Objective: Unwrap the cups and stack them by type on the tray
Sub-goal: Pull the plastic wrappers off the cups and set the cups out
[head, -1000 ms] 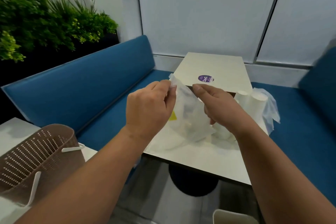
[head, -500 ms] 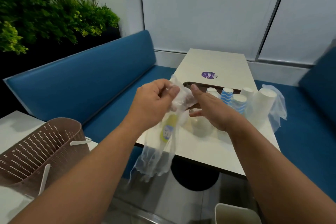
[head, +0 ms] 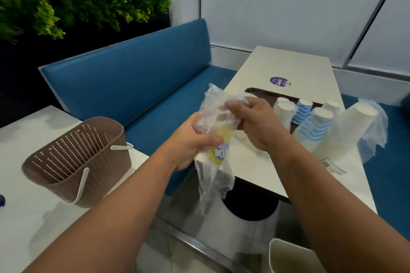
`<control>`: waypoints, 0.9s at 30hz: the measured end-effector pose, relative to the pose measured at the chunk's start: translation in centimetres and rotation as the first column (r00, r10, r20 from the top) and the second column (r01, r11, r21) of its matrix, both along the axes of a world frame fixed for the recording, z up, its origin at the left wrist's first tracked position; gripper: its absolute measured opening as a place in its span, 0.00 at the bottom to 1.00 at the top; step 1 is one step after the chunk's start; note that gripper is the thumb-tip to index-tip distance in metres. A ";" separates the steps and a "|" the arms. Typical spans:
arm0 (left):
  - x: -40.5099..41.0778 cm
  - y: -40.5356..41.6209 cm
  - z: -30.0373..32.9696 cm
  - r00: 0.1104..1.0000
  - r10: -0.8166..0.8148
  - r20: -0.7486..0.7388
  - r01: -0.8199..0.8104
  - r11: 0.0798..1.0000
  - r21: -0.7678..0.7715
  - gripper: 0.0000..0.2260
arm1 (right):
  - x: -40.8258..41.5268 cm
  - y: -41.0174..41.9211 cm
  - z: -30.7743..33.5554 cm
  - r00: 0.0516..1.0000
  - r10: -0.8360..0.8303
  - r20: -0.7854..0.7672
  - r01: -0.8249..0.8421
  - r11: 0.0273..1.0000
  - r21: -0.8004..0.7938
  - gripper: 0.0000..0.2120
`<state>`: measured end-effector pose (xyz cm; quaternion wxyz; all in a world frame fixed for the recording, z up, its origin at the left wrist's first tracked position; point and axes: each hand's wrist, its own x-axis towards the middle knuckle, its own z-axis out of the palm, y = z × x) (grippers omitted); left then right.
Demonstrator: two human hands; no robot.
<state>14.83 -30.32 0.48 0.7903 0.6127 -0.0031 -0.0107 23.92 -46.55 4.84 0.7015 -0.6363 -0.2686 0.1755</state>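
Clear plastic wrapper with yellow label [head: 214, 139] now off the cups, left hand [head: 190, 142] and right hand [head: 250, 122] bunching it up, so it's trash; white paper cups [head: 284, 111] still need stacking on the brown tray [head: 255, 92].

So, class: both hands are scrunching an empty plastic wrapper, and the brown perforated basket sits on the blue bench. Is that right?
Not quite. In the head view the brown perforated basket stands on the white table at left, not on the blue bench. The left hand and right hand do grip the plastic wrapper.
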 end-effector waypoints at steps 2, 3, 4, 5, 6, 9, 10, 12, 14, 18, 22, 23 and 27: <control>-1.7 1.7 -1.2 0.998 0.027 -0.052 -0.028 1.000 -0.012 0.21 | 0.4 1.4 0.1 0.993 -0.087 -0.083 0.090 0.995 0.035 0.07; -2.7 2.8 -1.5 0.995 0.054 -0.081 -0.056 0.998 -0.017 0.19 | 0.6 2.1 0.0 0.987 -0.109 -0.120 0.115 0.992 0.043 0.08; -3.5 4.0 -1.9 0.991 0.090 -0.101 -0.094 0.995 -0.035 0.20 | 0.6 2.9 -0.3 0.983 -0.112 -0.146 0.119 0.992 0.041 0.07; -4.4 5.0 -2.2 0.988 0.108 -0.115 -0.115 0.992 -0.056 0.25 | 0.4 3.9 -0.6 0.982 -0.099 -0.161 0.106 0.994 0.035 0.07; -5.0 5.9 -2.6 0.987 0.105 -0.124 -0.115 0.991 -0.071 0.30 | 0.1 5.0 -1.1 0.981 -0.079 -0.177 0.086 0.996 0.032 0.06; -7.1 7.4 -4.6 0.978 0.108 -0.180 -0.107 0.994 0.014 0.29 | -1.3 8.9 -3.4 0.980 -0.028 -0.199 0.029 1.000 0.001 0.06; -8.0 8.0 -5.8 0.965 0.144 -0.218 -0.137 0.989 0.045 0.27 | -1.7 10.1 -4.5 0.976 -0.021 -0.217 0.018 1.000 -0.017 0.06; -10.5 9.8 -7.8 0.907 0.257 -0.333 -0.253 0.966 0.056 0.23 | -2.2 12.3 -7.4 0.961 -0.024 -0.275 0.003 0.997 -0.077 0.07; -13.7 12.2 -9.5 0.832 0.360 -0.423 -0.327 0.933 0.150 0.16 | -2.7 14.2 -10.8 0.933 -0.018 -0.358 -0.026 0.993 -0.118 0.05; -18.4 16.1 -12.5 0.706 0.532 -0.468 -0.324 0.830 0.455 0.09 | -4.1 18.2 -17.0 0.883 -0.028 -0.468 -0.065 0.981 -0.181 0.09; -19.8 18.3 -15.2 0.577 0.710 -0.403 -0.225 0.613 0.758 0.14 | -5.6 22.1 -21.7 0.856 -0.141 -0.498 -0.043 0.940 -0.339 0.08; -20.1 18.3 -15.6 0.527 0.781 -0.335 -0.148 0.473 0.868 0.18 | -5.7 23.0 -22.6 0.856 -0.179 -0.486 -0.030 0.919 -0.392 0.08; -20.7 15.5 -17.4 0.709 0.648 0.277 -0.243 -0.144 0.959 0.16 | -6.2 25.7 -25.0 0.876 -0.254 -0.411 0.006 0.857 -0.516 0.08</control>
